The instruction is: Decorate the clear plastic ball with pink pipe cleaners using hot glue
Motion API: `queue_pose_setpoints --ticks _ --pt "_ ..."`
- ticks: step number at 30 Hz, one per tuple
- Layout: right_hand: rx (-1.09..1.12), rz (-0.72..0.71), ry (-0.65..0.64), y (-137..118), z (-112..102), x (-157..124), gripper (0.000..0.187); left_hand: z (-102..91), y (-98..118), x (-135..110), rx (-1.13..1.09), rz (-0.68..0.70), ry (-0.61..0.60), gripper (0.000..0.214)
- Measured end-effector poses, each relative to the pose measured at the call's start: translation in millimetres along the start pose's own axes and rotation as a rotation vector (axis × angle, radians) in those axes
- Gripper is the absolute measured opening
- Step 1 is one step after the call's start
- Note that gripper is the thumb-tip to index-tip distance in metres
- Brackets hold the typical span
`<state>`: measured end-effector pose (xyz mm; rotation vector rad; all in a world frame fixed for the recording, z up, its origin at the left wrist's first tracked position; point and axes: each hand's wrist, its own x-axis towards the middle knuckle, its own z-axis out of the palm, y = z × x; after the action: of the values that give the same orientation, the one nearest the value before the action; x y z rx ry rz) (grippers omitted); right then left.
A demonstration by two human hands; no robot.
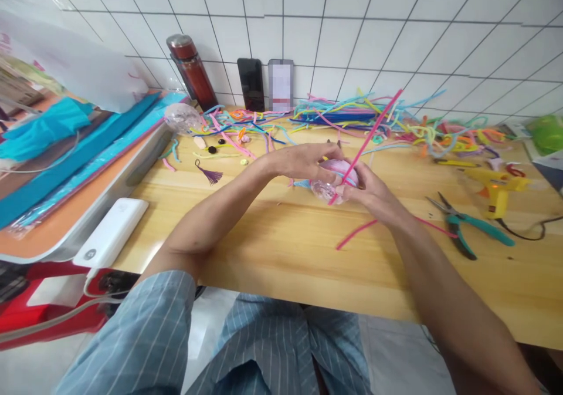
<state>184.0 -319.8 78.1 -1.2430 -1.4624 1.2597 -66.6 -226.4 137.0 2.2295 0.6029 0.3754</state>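
Between my hands, above the wooden table, is a clear crinkled ball partly covered with lilac and pink pipe cleaner. My left hand curls over its left and far side, thumb on the near face. From the right, my right hand grips the ball, its thumb pressing near a straight hot-pink pipe cleaner that slants across the front and sticks up to the right. Some fingers are hidden behind the ball. Light-blue pipe cleaner shows at its left. Another pink pipe cleaner lies under my right forearm.
Teal-handled pliers and a yellow glue gun lie at right. Along the tiled wall are piled pipe cleaners, two phones and a red flask. At left are a purple tassel, another clear ball and a white power bank.
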Motion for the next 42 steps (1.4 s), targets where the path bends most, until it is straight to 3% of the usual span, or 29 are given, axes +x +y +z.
queue_pose_setpoints --ticks 4,9,14,20,24,34,42 --pt "-0.01 0.002 0.01 1.1 0.1 1.5 0.072 -2.3 3.1 -3.9 0.054 -0.035 -0.002 0.054" --pt "0.049 0.016 0.009 0.5 0.2 0.6 0.065 -9.3 22.4 -19.6 0.251 -0.066 0.111 0.056" --pt "0.068 0.019 -0.009 1.4 3.9 1.7 0.068 10.1 41.1 -22.5 0.565 -0.054 0.052 0.052" --pt "0.118 0.012 -0.003 9.5 5.3 7.8 0.071 26.7 53.9 -15.2 0.718 -0.088 -0.004 0.051" --pt "0.125 0.022 -0.018 9.3 5.0 7.4 0.071 24.8 60.5 -15.3 0.761 -0.138 -0.055 0.047" --pt "0.18 0.055 -0.042 2.3 7.9 2.1 0.07 29.1 66.4 -14.2 0.737 -0.193 -0.052 0.058" --pt "0.22 0.058 -0.038 4.8 9.6 3.4 0.064 29.2 72.6 -14.2 0.72 -0.209 -0.039 0.054"
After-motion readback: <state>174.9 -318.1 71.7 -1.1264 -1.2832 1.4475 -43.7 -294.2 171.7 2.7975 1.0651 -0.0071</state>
